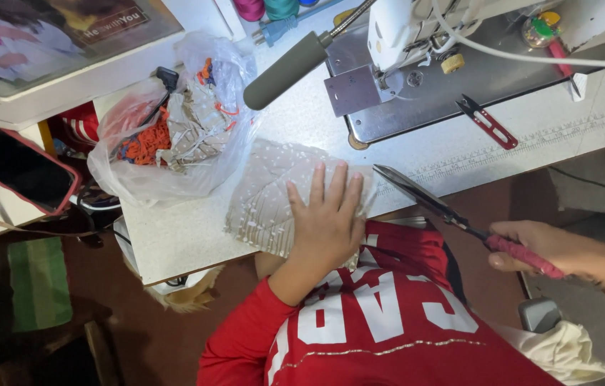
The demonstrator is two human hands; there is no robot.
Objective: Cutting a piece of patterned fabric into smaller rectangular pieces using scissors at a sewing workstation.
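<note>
The left hand point(327, 218) is pressing flat, fingers spread and grasping nothing, on the beaded grey fabric piece point(267, 193) lying at the table's point(174, 236) near edge. The right hand point(553, 250) is clenching the red-handled scissors point(453, 214), whose long axis is slanting toward the fabric's right edge, blades parted just beside it.
</note>
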